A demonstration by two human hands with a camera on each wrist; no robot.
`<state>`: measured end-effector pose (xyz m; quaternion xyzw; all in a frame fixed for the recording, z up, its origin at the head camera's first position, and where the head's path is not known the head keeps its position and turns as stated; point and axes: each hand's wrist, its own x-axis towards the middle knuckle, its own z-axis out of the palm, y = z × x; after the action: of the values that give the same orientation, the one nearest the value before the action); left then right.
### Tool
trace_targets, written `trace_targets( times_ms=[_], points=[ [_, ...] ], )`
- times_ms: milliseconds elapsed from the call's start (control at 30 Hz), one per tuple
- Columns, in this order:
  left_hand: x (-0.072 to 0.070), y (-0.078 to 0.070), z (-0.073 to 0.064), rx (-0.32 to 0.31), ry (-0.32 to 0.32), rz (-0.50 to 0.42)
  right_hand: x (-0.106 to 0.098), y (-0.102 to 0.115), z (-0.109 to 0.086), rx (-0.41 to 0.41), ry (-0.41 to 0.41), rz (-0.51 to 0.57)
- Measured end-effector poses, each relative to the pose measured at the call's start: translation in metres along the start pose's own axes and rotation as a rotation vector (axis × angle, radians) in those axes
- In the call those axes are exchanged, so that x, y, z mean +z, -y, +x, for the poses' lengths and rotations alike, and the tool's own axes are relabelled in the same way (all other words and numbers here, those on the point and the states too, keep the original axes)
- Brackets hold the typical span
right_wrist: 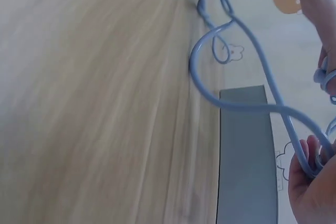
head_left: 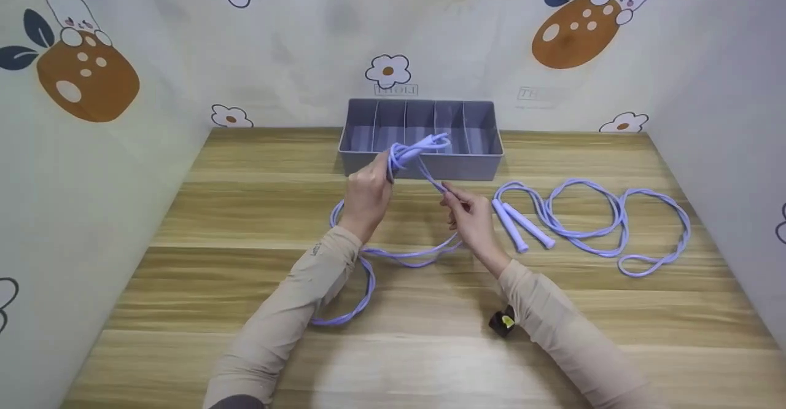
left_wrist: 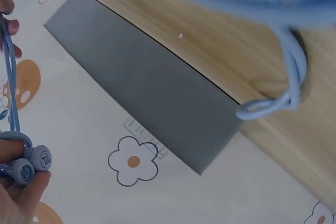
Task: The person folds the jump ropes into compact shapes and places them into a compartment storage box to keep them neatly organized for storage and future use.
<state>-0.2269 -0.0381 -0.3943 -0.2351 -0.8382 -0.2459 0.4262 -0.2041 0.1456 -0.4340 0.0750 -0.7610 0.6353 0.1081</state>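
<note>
My left hand (head_left: 367, 194) grips the two handles of a light-blue jump rope (head_left: 412, 153), held up in front of the grey box. Some of the cord is looped around these handles. In the left wrist view the round handle ends (left_wrist: 39, 158) stick out between the fingers. To the right, my right hand (head_left: 473, 218) pinches the doubled cord that runs from the handles. The rest of the cord (right_wrist: 197, 72) hangs from this hand in the right wrist view. Below the hands it trails onto the table, partly hidden by the left forearm.
A grey box (head_left: 424, 166) with several compartments stands at the table's back edge. On the right of the wooden table (head_left: 245, 225) lies a second light-blue jump rope (head_left: 583, 235), its handles side by side and its cord in loops. Patterned walls enclose the back and sides.
</note>
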Motion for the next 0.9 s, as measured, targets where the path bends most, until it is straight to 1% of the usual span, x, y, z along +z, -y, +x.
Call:
trace_targets(
  times_ms=[100, 167, 233, 367, 433, 567, 700, 800, 900],
  points=[
    [0.002, 0.005, 0.004, -0.038, 0.02, 0.022, 0.002, 0.004, -0.002, 0.042, -0.043, 0.066],
    [0.003, 0.006, 0.007, -0.063, 0.038, 0.045, 0.003, 0.006, -0.003, 0.038, -0.058, 0.062],
    [0.004, 0.007, 0.009, -0.084, 0.065, 0.08, 0.003, 0.008, -0.003, 0.011, -0.063, 0.013],
    [0.005, 0.006, 0.013, -0.115, 0.108, 0.155, 0.001, 0.013, -0.004, -0.083, -0.047, -0.144],
    [0.006, 0.006, 0.014, -0.118, 0.125, 0.189, 0.001, 0.017, -0.005, -0.142, -0.03, -0.231],
    [0.007, 0.005, 0.015, -0.109, 0.144, 0.243, -0.001, 0.024, -0.005, -0.249, 0.003, -0.367],
    [0.008, 0.004, 0.015, -0.11, 0.164, 0.281, -0.003, 0.029, -0.007, -0.299, 0.038, -0.434],
    [0.008, 0.001, 0.014, -0.115, 0.199, 0.299, -0.004, 0.033, -0.008, -0.35, 0.073, -0.471],
    [0.008, -0.003, 0.014, -0.103, 0.232, 0.347, -0.006, 0.037, -0.01, -0.415, 0.11, -0.518]
  ],
)
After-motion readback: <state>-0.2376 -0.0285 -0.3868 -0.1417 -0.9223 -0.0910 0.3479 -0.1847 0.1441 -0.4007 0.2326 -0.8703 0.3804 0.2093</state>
